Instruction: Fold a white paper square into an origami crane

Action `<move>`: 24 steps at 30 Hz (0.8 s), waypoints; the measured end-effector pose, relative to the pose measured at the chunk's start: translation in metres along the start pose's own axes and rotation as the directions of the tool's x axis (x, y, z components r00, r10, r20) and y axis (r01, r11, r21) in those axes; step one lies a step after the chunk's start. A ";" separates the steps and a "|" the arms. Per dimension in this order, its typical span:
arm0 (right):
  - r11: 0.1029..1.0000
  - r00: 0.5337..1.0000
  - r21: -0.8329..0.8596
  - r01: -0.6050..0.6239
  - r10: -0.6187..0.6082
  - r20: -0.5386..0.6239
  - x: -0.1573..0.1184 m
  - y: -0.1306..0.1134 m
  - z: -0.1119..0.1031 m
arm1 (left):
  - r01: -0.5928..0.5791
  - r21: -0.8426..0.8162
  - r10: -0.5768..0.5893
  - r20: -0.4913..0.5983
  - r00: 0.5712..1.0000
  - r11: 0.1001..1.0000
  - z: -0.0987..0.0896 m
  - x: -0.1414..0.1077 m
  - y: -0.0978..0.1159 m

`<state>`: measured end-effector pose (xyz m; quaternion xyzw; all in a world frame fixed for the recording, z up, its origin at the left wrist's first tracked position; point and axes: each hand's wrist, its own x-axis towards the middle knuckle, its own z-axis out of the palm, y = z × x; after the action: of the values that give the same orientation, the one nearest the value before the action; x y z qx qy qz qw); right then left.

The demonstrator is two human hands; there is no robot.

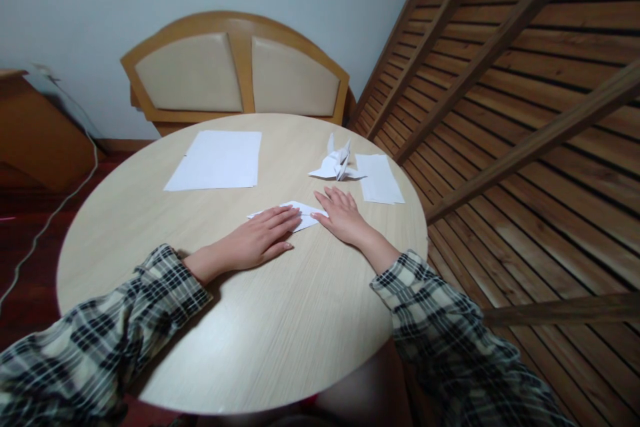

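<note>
A small piece of folded white paper (pixel 306 219) lies flat near the middle of the round table. My left hand (pixel 260 237) rests on its left part, palm down with the fingers stretched out, covering much of it. At the paper's right end is my right hand (pixel 341 215), laid flat with the thumb on the tip and the fingers spread on the tabletop. Just beyond the right hand stands a folded paper crane (pixel 337 161). How the paper is folded beneath my left hand is hidden.
The pale round table (pixel 280 320) carries a stack of white sheets (pixel 215 160) at the back left. Smaller paper sheets (pixel 381 179) lie at the right, beside the crane. A wooden headboard (pixel 245 73) stands behind the table, and a slatted wooden wall (pixel 500 113) rises close on the right.
</note>
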<state>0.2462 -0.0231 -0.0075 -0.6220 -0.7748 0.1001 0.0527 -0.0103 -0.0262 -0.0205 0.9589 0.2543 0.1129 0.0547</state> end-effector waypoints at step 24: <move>0.998 0.990 0.029 -0.059 0.062 -0.130 0.003 0.013 0.007 | 0.023 -0.053 -0.015 0.141 0.990 0.998 0.002 -0.003 -0.005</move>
<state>0.2561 -0.0184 -0.0168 -0.6498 -0.7491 0.0704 0.1081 -0.0144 -0.0235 -0.0241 0.9602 0.2558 0.0514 0.0997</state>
